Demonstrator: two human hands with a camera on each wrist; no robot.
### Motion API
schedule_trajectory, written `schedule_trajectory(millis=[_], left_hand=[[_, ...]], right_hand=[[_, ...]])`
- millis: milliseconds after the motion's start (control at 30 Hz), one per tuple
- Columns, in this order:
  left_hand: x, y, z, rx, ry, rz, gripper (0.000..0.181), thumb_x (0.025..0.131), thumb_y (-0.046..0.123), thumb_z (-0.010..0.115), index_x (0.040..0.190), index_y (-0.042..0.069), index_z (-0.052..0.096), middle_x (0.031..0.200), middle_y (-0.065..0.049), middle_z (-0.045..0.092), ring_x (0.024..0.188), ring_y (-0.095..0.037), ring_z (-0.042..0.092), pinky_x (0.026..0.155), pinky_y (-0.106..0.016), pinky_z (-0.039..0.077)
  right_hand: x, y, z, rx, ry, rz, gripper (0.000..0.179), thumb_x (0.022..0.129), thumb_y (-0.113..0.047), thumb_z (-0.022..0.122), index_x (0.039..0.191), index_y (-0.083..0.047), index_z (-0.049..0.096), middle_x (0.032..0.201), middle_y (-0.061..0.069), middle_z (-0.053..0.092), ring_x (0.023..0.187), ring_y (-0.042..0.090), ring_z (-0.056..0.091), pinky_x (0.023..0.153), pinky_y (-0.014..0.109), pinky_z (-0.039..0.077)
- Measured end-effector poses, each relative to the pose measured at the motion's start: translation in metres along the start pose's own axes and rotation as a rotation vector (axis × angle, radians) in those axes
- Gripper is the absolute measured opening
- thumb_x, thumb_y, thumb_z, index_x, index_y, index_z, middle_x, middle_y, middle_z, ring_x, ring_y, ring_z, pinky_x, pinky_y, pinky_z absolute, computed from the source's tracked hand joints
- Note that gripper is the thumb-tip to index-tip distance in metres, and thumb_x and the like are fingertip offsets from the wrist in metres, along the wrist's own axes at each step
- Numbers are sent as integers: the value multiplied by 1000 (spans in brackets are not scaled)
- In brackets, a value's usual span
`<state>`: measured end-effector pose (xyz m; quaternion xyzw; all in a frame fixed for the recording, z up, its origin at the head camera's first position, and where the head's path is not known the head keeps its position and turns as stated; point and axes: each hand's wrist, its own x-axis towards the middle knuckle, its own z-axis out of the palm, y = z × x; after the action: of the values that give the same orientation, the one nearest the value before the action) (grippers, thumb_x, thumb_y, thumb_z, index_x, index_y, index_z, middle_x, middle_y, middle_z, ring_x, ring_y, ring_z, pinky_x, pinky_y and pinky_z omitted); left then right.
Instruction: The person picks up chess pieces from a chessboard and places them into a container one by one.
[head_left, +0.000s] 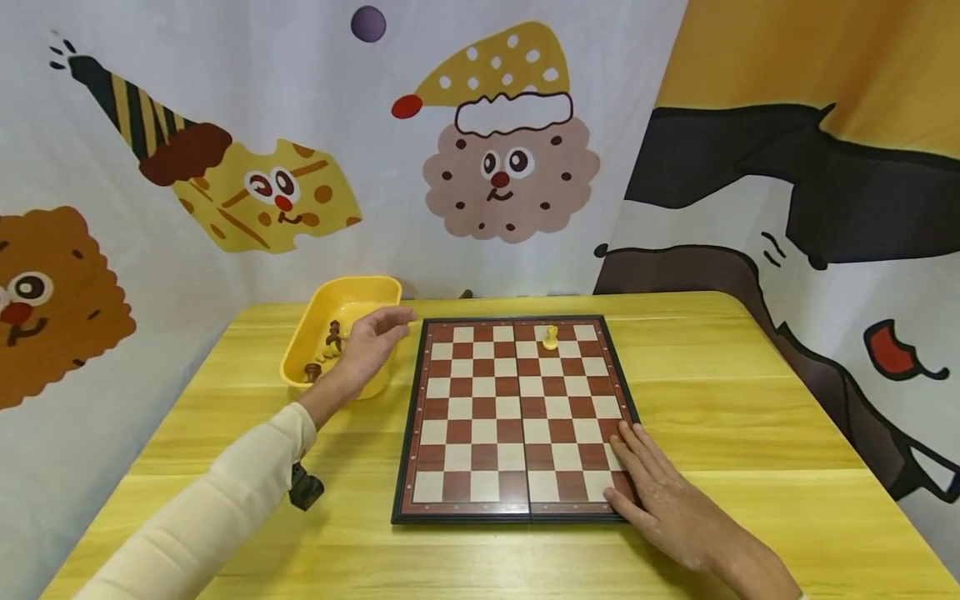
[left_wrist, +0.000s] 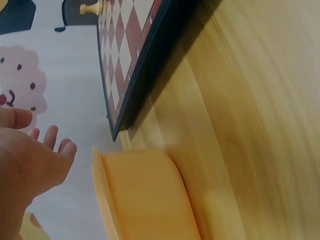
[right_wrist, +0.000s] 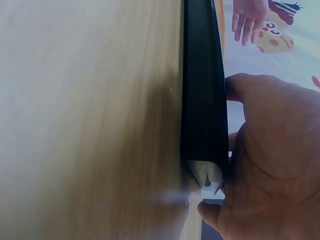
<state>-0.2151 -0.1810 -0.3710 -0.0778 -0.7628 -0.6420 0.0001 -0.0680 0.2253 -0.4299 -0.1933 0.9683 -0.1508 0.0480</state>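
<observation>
My left hand (head_left: 367, 350) hovers over the right side of a yellow plastic tub (head_left: 360, 290), fingers relaxed and nothing between them. In the left wrist view, that hand's fingers (left_wrist: 69, 149) show beyond the tub's wall (left_wrist: 145, 195). Inside the tub lie several chess pieces, brown ones (head_left: 312, 372) and pale yellow ones. My right hand (head_left: 671, 508) rests on the near right edge of a red-and-cream chessboard (head_left: 517, 417), its fingers straight. A single pale yellow chess piece (head_left: 551, 337) stands upright in the far row, right of the board's centre seam.
The wooden table (head_left: 750, 417) extends to both sides of the board. Behind its far edge hangs a white curtain (head_left: 300, 67) with cartoon food prints. A small black device (head_left: 305, 487) shows under the left wrist.
</observation>
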Motion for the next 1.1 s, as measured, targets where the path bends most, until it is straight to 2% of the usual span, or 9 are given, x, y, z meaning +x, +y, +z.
schedule_trajectory(millis=[133,200,367,467,600,667,867,1000,1100], left_hand=[[4,3,14,22,-22,-8,29,93,9,52,121,1,53,121,-15,52,110,-24,47,92,-39,40],[6,3,23,2,-39,-11,29,93,9,52,120,3,54,120,-15,52,110,-25,48,93,-43,38],[11,3,50,-18,-116,-41,27,93,11,52,120,7,54,120,-14,53,108,-25,50,93,-43,39],[14,4,65,-13,-153,-50,27,93,11,52,120,8,55,118,-12,55,103,-28,51,85,-41,44],[17,4,81,-11,-202,-56,27,93,12,52,120,9,55,117,-11,56,105,-28,51,86,-43,43],[20,5,89,-17,-221,-58,28,93,12,52,121,9,55,118,-11,57,110,-24,51,91,-46,40],[34,0,112,-31,-236,-58,28,93,12,53,121,9,54,117,-10,57,108,-22,52,95,-44,38],[41,-4,121,-73,-240,-105,30,93,14,52,122,11,54,117,-5,57,112,-25,49,93,-46,38],[46,-7,125,-74,-243,-138,31,93,18,53,123,13,53,119,-5,56,111,-22,50,92,-46,39]], right_hand=[[-1,0,0,6,-1,-7,68,93,-52,37,145,-12,20,151,5,4,135,25,1,100,52,25],[-2,0,0,4,-1,-8,67,93,-52,37,145,-12,20,151,5,4,135,25,2,100,52,26],[-5,1,0,4,4,3,68,93,-52,38,145,-13,20,151,4,4,135,25,2,100,52,26],[-5,0,1,5,4,-2,68,93,-52,38,145,-13,20,151,4,3,135,25,2,100,52,26],[-4,-1,2,-10,1,-8,69,93,-53,36,145,-12,20,151,6,4,135,26,2,101,51,25],[-4,0,2,-19,2,-5,69,93,-53,36,145,-11,20,151,6,4,135,26,3,101,51,25],[-7,2,-1,-14,9,1,68,93,-52,37,145,-12,20,151,6,4,135,26,3,101,51,26],[-5,1,-4,-41,13,-18,68,93,-52,36,145,-11,20,151,6,5,135,26,3,101,49,26],[-2,1,-5,-72,10,-33,69,93,-53,35,144,-10,22,150,7,7,135,25,3,102,48,25]])
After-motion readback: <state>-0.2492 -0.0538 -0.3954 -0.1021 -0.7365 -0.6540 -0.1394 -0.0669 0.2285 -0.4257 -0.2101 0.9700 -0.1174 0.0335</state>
